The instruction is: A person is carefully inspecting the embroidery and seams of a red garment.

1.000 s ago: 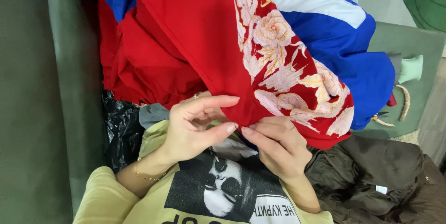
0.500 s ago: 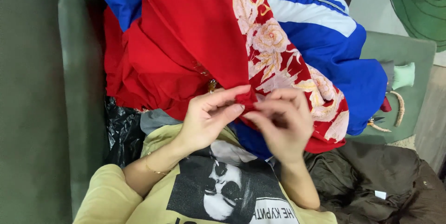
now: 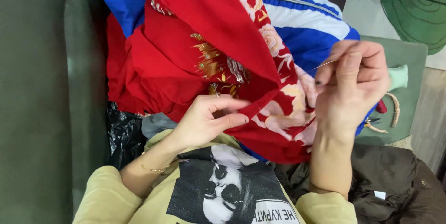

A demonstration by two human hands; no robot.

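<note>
Red cloth (image 3: 223,33): floral-bordered, draping down over the lap, lower edge resting just above the printed shirt (image 3: 223,191), spreading upward to the top of the view.

Left hand (image 3: 204,122): closed in a pinch on the cloth's folded edge, thumb over forefinger, holding the fold as half a second ago.

Right hand (image 3: 353,84): having left the fold, where it was pinching beside the left hand a moment earlier, now lifted up and to the right, well apart from it; fingers closed on a needle (image 3: 325,64), seen as a thin pale line slanting from the fingertips. Thread too fine to make out. Judging by the lift: a stitch being drawn through and pulled taut, sewing under way along the edge.

Gold embroidery (image 3: 213,61): lying on a second red layer, just above the left hand.

Blue and white jacket (image 3: 302,19): lying beneath the cloth, toward the upper right.

Black bag (image 3: 123,131): crumpled against the green sofa (image 3: 42,98), left of the lap.

Dark jacket (image 3: 390,182): bunched at the lower right, beside the right forearm.

Beaded strand (image 3: 395,108): lying on the sofa arm at right, apart from the work.

Obstruction: loose folds crowding round the seam, hiding part of the edge.
</note>
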